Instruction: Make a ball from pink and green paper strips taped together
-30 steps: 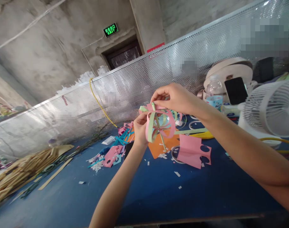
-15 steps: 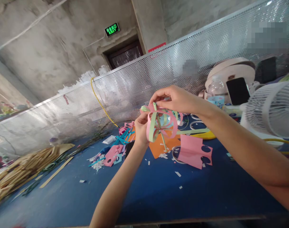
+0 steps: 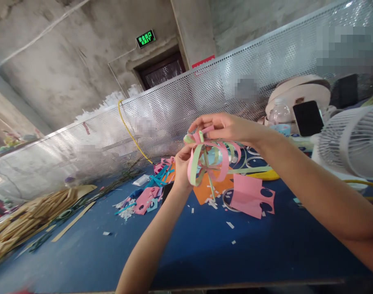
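Observation:
A ball-like paper-strip craft of looped pink and light green strips is held up above the table. A thin pale green stick runs down through its middle. My left hand is closed on the left side of its top, with the thumb and fingers pinching near the gathered strip ends. From the right, my right hand reaches over the top, its fingers bent around a pink strip. The fingertips of both hands are partly hidden behind the paper.
Orange paper and a pink sheet with round holes lie on the blue table. Scraps and blue strips are to the left, wooden strips farther left. A white fan, bottle and phone stand right.
The paper loops have spread and shifted slightly to the right. My right hand has moved a little at the top, and a pink strip now shows by its fingers.

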`<state>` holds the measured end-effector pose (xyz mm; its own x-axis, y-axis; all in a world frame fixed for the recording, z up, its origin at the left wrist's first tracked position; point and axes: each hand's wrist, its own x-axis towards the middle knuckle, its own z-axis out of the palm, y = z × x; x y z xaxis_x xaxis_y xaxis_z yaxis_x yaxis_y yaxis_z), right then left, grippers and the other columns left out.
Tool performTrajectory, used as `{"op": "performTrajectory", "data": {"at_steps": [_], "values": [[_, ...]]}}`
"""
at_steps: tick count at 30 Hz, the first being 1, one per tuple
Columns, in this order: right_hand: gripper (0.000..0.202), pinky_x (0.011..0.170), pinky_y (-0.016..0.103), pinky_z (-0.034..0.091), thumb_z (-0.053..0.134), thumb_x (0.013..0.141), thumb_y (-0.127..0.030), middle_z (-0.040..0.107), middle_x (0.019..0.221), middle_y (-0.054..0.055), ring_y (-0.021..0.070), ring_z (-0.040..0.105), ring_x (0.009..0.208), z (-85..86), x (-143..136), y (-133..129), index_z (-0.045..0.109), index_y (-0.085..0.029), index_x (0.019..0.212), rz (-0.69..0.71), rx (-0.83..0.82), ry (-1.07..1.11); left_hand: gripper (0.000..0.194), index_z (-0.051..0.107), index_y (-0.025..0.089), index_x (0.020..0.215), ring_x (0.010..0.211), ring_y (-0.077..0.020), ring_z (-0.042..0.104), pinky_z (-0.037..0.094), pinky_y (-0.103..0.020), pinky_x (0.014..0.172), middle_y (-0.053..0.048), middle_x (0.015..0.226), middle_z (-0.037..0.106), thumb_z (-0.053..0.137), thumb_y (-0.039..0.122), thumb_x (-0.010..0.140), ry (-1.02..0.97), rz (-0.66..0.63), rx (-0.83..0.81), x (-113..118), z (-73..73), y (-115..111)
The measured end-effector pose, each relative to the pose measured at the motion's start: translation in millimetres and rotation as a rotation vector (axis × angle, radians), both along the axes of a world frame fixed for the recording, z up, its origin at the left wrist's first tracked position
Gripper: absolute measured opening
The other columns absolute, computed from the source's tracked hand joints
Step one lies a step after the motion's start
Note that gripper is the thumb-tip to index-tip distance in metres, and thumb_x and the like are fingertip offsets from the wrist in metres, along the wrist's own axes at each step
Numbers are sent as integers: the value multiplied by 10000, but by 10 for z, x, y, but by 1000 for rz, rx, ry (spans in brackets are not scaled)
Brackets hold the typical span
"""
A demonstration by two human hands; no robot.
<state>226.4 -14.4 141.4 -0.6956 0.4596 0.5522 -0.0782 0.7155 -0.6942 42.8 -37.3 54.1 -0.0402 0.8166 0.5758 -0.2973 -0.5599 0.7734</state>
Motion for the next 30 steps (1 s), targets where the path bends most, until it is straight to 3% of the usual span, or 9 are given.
{"op": "performTrajectory", "data": {"at_steps": [11, 18, 24, 30], "values": [[238, 756, 293, 516, 611, 840, -193, 727, 1056, 52, 187, 659, 906, 15, -24, -91, 664, -214, 1071, 93, -124, 8, 217, 775, 239, 796, 610, -149, 632, 542, -291, 591, -16, 758, 732, 862, 410, 696, 49, 47, -53, 52, 32, -84], [319, 777, 326, 512, 540, 863, -198, 711, 954, 34, 204, 649, 887, 2, 2, -30, 656, -243, 1156, 17, -51, 30, 186, 774, 228, 821, 636, -129, 636, 531, -269, 629, -5, 769, 727, 859, 345, 704, 15, 105, 5, 39, 37, -80], [273, 636, 279, 440, 656, 860, -293, 611, 809, -14, 159, 567, 725, -24, -50, -59, 630, -258, 1130, -72, 47, -5, 167, 780, 229, 793, 714, -147, 669, 545, -277, 709, -12, 768, 741, 867, 295, 668, 75, 223, 58, 51, 92, -147], [302, 606, 268, 391, 693, 850, -365, 531, 744, -31, 135, 479, 676, -28, -76, -74, 633, -247, 1122, -108, 105, -4, 169, 786, 233, 831, 767, -163, 678, 555, -303, 740, -23, 822, 749, 835, 346, 714, 126, 308, 92, 45, 81, -145]]}}
